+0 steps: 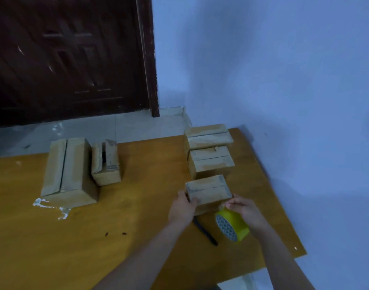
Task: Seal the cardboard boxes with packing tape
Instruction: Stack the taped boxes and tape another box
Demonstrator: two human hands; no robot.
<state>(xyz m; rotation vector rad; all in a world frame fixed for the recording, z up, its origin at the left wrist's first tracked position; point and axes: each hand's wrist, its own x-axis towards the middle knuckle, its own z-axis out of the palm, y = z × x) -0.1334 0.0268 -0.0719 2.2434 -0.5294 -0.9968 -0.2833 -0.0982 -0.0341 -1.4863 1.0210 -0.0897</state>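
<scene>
Steadying the small cardboard box (207,191) with the left hand (182,208) curled round its near-left corner, I hold the yellow tape roll (231,227) in the right hand (245,210), whose fingers pinch at the roll's top by the box's near-right corner. The tape may go on skewed or wrinkled if the light box slides on the tabletop (116,216), or may miss the flap seam, which lies just beyond both grips.

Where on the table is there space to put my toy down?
Bare table lies in front of the big box, and between the small box and the right-hand boxes. It is crowded near the hands, tape roll and pen.
</scene>
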